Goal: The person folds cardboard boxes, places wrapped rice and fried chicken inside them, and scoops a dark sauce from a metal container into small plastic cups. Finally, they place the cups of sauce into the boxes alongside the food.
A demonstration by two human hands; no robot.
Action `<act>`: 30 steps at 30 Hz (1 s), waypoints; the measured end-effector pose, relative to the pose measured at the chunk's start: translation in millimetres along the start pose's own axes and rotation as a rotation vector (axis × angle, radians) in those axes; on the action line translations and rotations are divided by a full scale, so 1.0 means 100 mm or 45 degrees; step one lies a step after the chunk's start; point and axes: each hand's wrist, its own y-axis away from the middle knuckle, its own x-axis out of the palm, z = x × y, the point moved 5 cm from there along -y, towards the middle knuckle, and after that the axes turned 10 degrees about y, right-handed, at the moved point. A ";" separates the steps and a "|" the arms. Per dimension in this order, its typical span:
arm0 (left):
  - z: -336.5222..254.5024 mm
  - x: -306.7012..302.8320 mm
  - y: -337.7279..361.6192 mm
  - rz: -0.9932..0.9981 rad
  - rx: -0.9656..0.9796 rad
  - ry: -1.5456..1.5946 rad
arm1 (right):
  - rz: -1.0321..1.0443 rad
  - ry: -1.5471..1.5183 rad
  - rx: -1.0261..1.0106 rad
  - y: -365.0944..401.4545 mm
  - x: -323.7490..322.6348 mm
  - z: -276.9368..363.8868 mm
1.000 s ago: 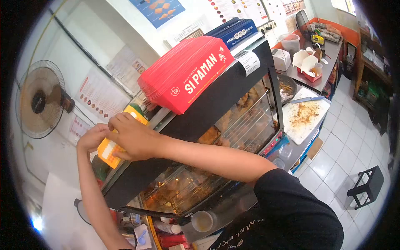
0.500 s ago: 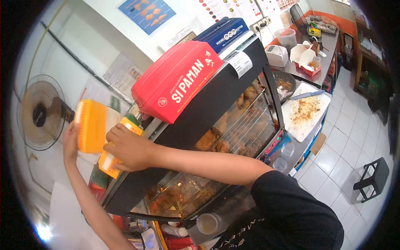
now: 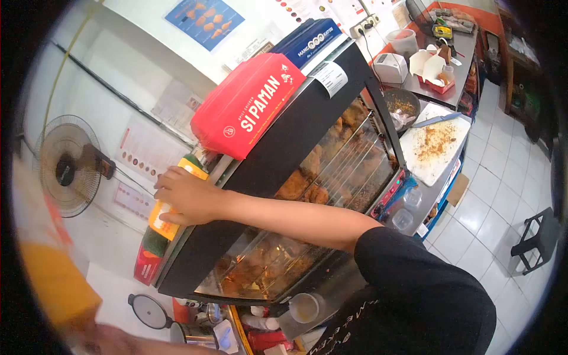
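Observation:
My right hand [image 3: 188,196] reaches across the top of a glass-fronted warming cabinet [image 3: 260,207]. Its fingers curl over a yellow packaging stack [image 3: 163,222] standing at the cabinet's left end. Green packaging [image 3: 155,244] shows beside that stack. At the lower left edge, my left hand [image 3: 94,337] is blurred and partly cut off. It grips a yellow stack of what looks like folded packaging [image 3: 56,278], also smeared by motion, with a pale and red shape above it. Red SI PAMAN boxes [image 3: 251,106] stand stacked on the cabinet, just beyond my right hand.
Blue boxes [image 3: 310,44] stand behind the red ones. Fried pieces [image 3: 296,183] lie behind the glass. A wall fan [image 3: 68,165] is on the left. To the right are a white cutting board [image 3: 435,148] with a knife [image 3: 438,119], a pan [image 3: 401,106] and a black stool [image 3: 535,239].
My left hand has carried its yellow stack away from the cabinet, down and left towards me. My right hand stays on the other yellow stack. The view has shifted slightly.

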 end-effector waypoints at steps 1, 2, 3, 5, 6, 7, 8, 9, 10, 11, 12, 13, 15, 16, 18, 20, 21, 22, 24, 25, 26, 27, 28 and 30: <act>-0.14 0.04 0.24 0.087 -0.065 -0.051 | -0.040 -0.150 0.068 -0.02 -0.03 0.09; -0.27 0.09 0.49 0.179 -0.135 -0.096 | -0.077 -0.301 0.133 -0.01 -0.08 0.25; -0.38 0.14 0.73 0.269 -0.208 -0.133 | -0.108 -0.447 0.190 0.00 -0.15 0.42; -0.57 0.13 1.20 0.445 -0.398 -0.181 | -0.012 -0.820 0.235 -0.01 -0.62 1.12; -0.65 0.12 1.42 0.535 -0.500 -0.202 | 0.099 -1.011 0.264 0.05 -0.76 1.44; -0.71 0.10 1.62 0.609 -0.588 -0.211 | 0.216 -1.203 0.300 0.13 -0.85 1.72; -0.77 0.06 1.81 0.689 -0.675 -0.217 | 0.300 -1.310 0.335 0.26 -0.89 1.97; -0.83 0.02 2.00 0.757 -0.753 -0.224 | 0.379 -1.417 0.375 0.38 -0.86 2.19; -0.90 -0.04 2.19 0.822 -0.828 -0.234 | 0.467 -1.457 0.408 0.53 -0.77 2.40; -0.96 -0.10 2.36 0.887 -0.896 -0.233 | 0.563 -1.505 0.448 0.70 -0.65 2.61; -1.03 -0.17 2.55 0.950 -0.956 -0.228 | 0.669 -1.558 0.489 0.85 -0.55 2.80; -1.10 -0.26 2.73 1.011 -1.009 -0.222 | 0.724 -1.569 0.467 1.01 -0.46 2.92; -1.27 -0.41 3.10 1.130 -1.066 -0.189 | 0.849 -1.605 0.414 1.41 -0.23 3.09; -1.40 -0.54 3.34 1.186 -1.100 -0.169 | 0.929 -1.591 0.466 1.68 -0.21 3.32; -1.59 -0.61 3.69 1.286 -1.090 -0.113 | 1.055 -1.514 0.588 2.18 -0.25 3.42; -1.82 -0.60 4.04 1.201 -1.112 -0.050 | 1.301 -1.587 0.962 2.46 -0.43 3.61; -1.89 -0.55 4.18 1.071 -1.136 -0.029 | 1.462 -1.646 1.245 2.52 -0.54 3.67; -1.92 -0.49 4.24 0.857 -1.216 -0.012 | 1.518 -1.528 1.243 2.73 -0.58 3.75; -1.97 -0.43 4.44 0.510 -1.447 0.047 | 1.606 -1.279 1.234 3.27 -0.66 3.89; -2.01 -0.45 4.61 0.391 -1.614 0.082 | 1.699 -1.220 1.247 3.46 -0.73 3.94; -2.04 -0.54 4.81 0.346 -1.665 0.089 | 1.734 -1.124 1.237 3.58 -0.79 3.94; -2.08 -0.61 4.94 0.271 -1.731 0.171 | 1.750 -1.029 1.228 3.65 -0.86 3.92; -2.15 -0.70 5.01 0.136 -1.787 0.180 | 1.826 -1.008 1.434 3.72 -0.94 3.86; -2.23 -0.85 5.03 -0.015 -1.866 0.236 | 1.768 -0.961 1.841 3.99 -1.15 3.71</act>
